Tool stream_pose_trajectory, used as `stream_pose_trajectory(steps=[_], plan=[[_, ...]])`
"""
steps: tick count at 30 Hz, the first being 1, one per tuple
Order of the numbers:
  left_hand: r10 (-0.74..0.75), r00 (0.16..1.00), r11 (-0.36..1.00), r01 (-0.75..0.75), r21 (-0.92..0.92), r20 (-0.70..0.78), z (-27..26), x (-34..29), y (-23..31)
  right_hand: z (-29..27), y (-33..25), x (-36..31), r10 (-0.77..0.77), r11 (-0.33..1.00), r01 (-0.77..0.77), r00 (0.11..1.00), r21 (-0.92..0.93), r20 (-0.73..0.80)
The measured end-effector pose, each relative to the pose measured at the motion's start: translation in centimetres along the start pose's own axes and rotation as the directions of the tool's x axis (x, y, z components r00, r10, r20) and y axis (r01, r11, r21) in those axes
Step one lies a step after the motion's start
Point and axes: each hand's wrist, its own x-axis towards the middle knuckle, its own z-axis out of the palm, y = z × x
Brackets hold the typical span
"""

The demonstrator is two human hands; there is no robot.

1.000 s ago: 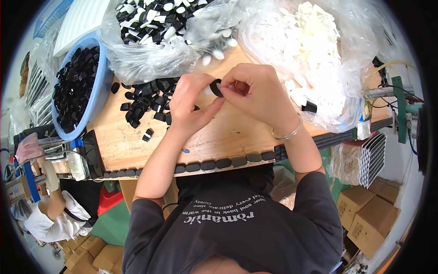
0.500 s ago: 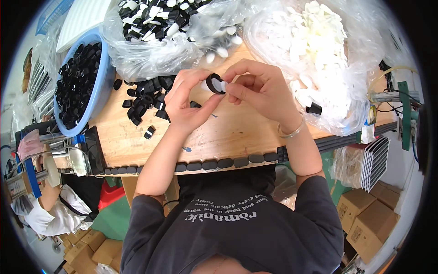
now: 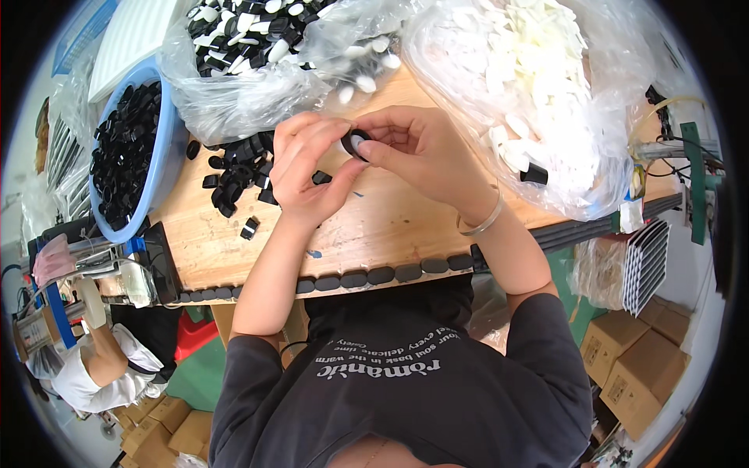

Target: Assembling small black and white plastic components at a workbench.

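Observation:
Above the wooden table (image 3: 374, 226), my left hand (image 3: 304, 168) grips a small black oval cap (image 3: 346, 145) between thumb and fingers, its hollow side facing right. A small white oval piece (image 3: 357, 142) shows inside the cap's rim. My right hand (image 3: 417, 152) pinches at that opening, thumb and fingertips pressed against the white piece and the rim. How deep the white piece sits is hidden by the fingers. Loose black caps (image 3: 230, 175) lie in a pile left of my left hand, and a few sit right beside it.
A blue basin (image 3: 169, 148) of black caps stands at the left. Plastic bags hold mixed black-and-white pieces (image 3: 257, 35) at the back and white pieces (image 3: 538, 70) at the right. Dark pads (image 3: 382, 276) line the table's near edge. A co-worker's arm (image 3: 105, 359) shows at the left.
My right hand has moved left and closer to my left hand, carrying the white piece into the cap's opening. Its thumb now presses at the rim. The view has shifted slightly.

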Motion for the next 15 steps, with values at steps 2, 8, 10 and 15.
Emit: stream_pose_trajectory(steps=[2,8,10,15], plan=[[0.014,1.0,1.0,-0.014,0.005,-0.003,0.13,0.12,-0.03,0.12,0.32,0.05,-0.021,1.0,0.021,1.0,0.001,-0.012],[0.064,0.998,0.996,-0.063,0.058,-0.015,0.43,0.13,0.27,-0.29,0.45,0.42,-0.008,1.0,0.008,1.0,-0.009,0.0],[0.072,0.997,0.995,-0.071,0.064,-0.012,0.56,0.09,0.25,-0.47,0.54,0.47,-0.001,1.0,0.001,1.0,0.002,0.016],[0.067,0.998,0.994,-0.066,0.084,-0.009,0.68,-0.18,0.26,-0.43,1.02,0.79,-0.027,0.993,0.028,1.0,-0.113,0.004]])
